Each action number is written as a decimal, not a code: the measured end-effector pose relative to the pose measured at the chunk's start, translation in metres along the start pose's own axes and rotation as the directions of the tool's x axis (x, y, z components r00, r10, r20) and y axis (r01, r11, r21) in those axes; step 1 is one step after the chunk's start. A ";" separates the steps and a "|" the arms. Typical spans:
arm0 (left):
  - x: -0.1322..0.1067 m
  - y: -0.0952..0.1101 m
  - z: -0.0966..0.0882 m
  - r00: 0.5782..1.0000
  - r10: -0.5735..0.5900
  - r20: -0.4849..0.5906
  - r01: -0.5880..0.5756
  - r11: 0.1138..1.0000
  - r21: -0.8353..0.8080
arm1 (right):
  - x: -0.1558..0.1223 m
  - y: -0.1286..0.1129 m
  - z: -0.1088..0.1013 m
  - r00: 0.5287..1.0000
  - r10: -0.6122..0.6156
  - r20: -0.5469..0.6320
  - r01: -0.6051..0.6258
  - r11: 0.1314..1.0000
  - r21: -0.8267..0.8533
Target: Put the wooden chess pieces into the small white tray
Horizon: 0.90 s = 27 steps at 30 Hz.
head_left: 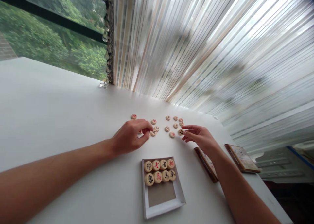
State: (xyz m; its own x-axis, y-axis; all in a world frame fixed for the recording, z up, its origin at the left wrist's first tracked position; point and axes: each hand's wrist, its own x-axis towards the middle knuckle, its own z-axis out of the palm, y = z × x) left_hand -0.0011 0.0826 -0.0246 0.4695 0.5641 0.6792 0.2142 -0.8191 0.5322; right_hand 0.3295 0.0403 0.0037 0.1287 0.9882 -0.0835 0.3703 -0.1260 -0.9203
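Several round wooden chess pieces (168, 129) with red or black characters lie scattered on the white table (49, 119). My left hand (131, 136) is curled, its fingertips pinched on a piece in the left cluster. My right hand (200, 137) reaches from the right, its thumb and fingers closing on a black-marked piece (181, 132). Nearer me, a shallow white box (162, 186) holds two rows of pieces at its far end.
Two brown-framed flat boards (241, 158) lie at the right, one partly under my right forearm. The table's right edge runs close by them. Striped vertical blinds (208, 47) and a window with trees (54, 37) stand behind the table.
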 end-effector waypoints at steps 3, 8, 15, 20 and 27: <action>0.000 -0.001 0.000 1.000 -0.018 0.000 0.018 1.000 0.018 | -0.010 0.006 0.002 0.999 0.011 0.036 -0.007 0.995 -0.101; 0.006 -0.002 -0.007 0.993 -0.103 -0.051 0.106 0.993 0.054 | -0.016 0.014 0.004 1.000 -0.015 0.015 0.019 0.962 -0.271; 0.026 -0.033 -0.034 0.869 -0.381 -0.316 0.420 0.906 0.063 | -0.029 0.016 0.005 0.977 -0.207 -0.045 0.165 0.876 -0.452; 0.026 -0.053 -0.039 0.830 -0.445 -0.336 0.496 0.865 0.080 | -0.034 0.013 0.007 0.916 -0.390 0.089 0.362 0.712 -0.601; 0.022 -0.051 -0.033 0.847 -0.442 -0.294 0.498 0.855 0.148 | -0.034 0.013 0.002 0.922 -0.352 0.161 0.369 0.677 -0.637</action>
State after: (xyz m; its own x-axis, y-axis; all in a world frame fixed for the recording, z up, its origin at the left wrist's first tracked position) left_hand -0.0302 0.1400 -0.0199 0.0511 0.8709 0.4888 0.5432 -0.4349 0.7182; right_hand 0.3280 0.0049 -0.0061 -0.1594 0.9696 0.1856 0.8840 0.2239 -0.4104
